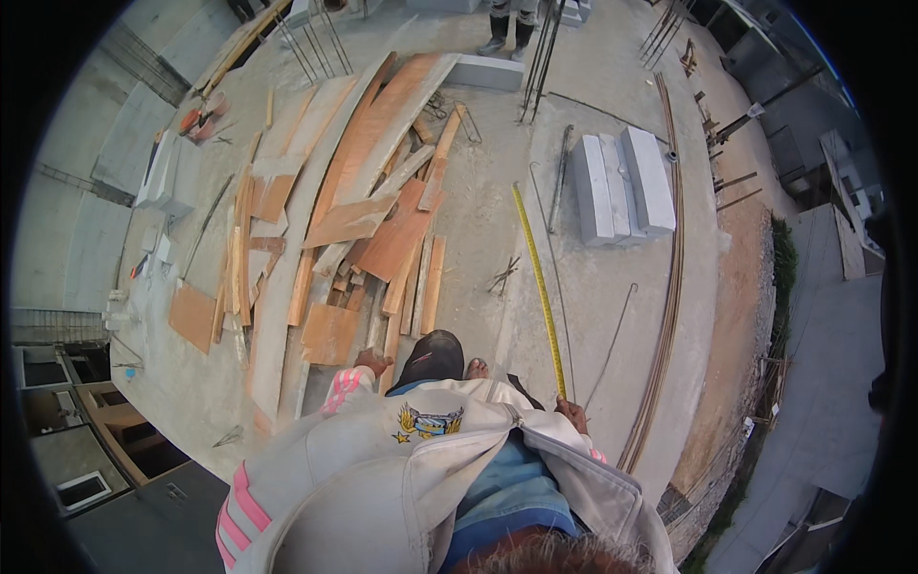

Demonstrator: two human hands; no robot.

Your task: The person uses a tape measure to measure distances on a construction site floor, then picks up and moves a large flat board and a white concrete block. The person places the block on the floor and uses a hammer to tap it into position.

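A yellow tape measure stretches away from me over the concrete floor, its blade running out from my right hand. The fingers of that hand are closed round the near end; the case, if there, is hidden. Beside it a thin steel rod lies along the floor, and another hooked rod is further right. My left hand is low at the near edge of a heap of wooden boards, by a narrow wood strip. Its fingers are too small and dark to read.
Pale blocks stand at the right, with long steel bars beyond them. Upright rebar rises at the back. A person in dark boots stands there. More blocks are at the left. Short tied rods lie mid-floor.
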